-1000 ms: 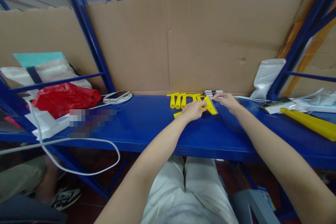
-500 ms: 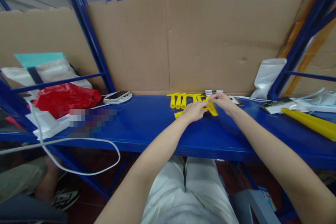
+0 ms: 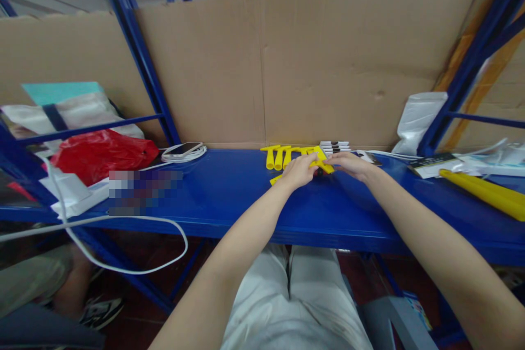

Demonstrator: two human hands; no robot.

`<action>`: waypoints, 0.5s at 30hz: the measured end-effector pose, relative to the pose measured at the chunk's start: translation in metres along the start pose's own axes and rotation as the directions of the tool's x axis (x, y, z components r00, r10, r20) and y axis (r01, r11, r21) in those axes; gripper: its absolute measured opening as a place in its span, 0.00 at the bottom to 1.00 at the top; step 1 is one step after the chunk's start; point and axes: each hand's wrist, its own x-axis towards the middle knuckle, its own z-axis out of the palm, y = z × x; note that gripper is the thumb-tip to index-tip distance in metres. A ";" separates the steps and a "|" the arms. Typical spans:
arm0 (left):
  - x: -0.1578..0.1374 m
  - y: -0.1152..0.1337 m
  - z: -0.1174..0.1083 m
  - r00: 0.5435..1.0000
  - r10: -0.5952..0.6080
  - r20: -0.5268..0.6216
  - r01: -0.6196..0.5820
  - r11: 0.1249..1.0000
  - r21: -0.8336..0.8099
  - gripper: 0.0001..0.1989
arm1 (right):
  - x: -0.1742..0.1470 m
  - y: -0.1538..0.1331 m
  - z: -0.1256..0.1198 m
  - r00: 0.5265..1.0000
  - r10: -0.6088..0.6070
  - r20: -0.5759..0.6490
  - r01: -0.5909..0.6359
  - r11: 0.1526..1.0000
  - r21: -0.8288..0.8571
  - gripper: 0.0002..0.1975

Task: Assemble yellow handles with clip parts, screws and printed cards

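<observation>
We reach both bare arms forward, elbows low and wide, forearms converging toward the middle. Our left hand (image 3: 298,170) sits palm down, knuckles up, fingers (image 3: 310,159) curled inward toward the right. Our right hand (image 3: 348,165) comes in from the other side, wrist slightly bent, its fingers pointing left. The fingertips of the two hands nearly meet, close together at the centre. Both wrists hover low.
</observation>
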 end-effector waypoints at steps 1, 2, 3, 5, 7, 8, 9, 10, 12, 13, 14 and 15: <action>0.000 -0.001 0.000 1.000 -0.011 -0.001 0.011 1.000 0.002 0.16 | 0.000 0.000 0.001 1.000 -0.002 0.012 0.002 1.000 0.011 0.11; 0.001 -0.001 0.000 1.000 -0.021 -0.004 0.021 1.000 0.005 0.18 | 0.000 0.001 0.001 1.000 -0.009 0.012 0.008 1.000 0.023 0.11; 0.001 -0.001 0.001 1.000 -0.031 -0.007 0.031 0.999 0.011 0.20 | 0.001 0.001 0.002 1.000 -0.017 0.007 0.017 0.999 0.033 0.11; 0.000 0.000 0.001 0.999 -0.044 -0.012 0.044 0.999 0.032 0.23 | 0.003 0.001 0.004 0.999 -0.036 -0.012 0.037 0.998 0.045 0.11; -0.001 0.001 0.000 0.999 -0.049 -0.002 0.049 0.996 0.071 0.26 | 0.003 0.001 0.006 0.998 -0.049 -0.027 0.050 0.997 0.056 0.10; -0.002 0.002 -0.001 0.998 -0.054 0.010 0.053 0.994 0.095 0.27 | 0.003 0.001 0.007 0.998 -0.055 -0.031 0.056 0.997 0.061 0.10; -0.003 0.003 -0.002 0.998 -0.062 0.024 0.059 0.991 0.119 0.27 | 0.003 0.001 0.009 0.998 -0.061 -0.033 0.063 0.996 0.066 0.10; -0.003 0.003 -0.003 0.997 -0.071 0.037 0.065 0.988 0.142 0.28 | 0.003 0.000 0.010 0.997 -0.068 -0.034 0.070 0.995 0.073 0.10; -0.005 0.004 -0.005 0.995 -0.091 0.049 0.081 0.981 0.176 0.28 | 0.002 0.000 0.013 0.996 -0.079 -0.035 0.082 0.993 0.091 0.10; -0.005 0.003 -0.005 0.994 -0.099 0.048 0.089 0.979 0.185 0.29 | 0.002 -0.001 0.015 0.996 -0.086 -0.035 0.089 0.991 0.099 0.11; -0.004 0.003 -0.006 0.994 -0.104 0.044 0.094 0.978 0.188 0.29 | 0.002 -0.001 0.016 0.995 -0.094 -0.034 0.097 0.990 0.102 0.11; -0.004 0.002 -0.006 0.993 -0.108 0.039 0.099 0.977 0.188 0.30 | 0.002 -0.001 0.016 0.992 -0.117 -0.045 0.121 0.989 0.089 0.11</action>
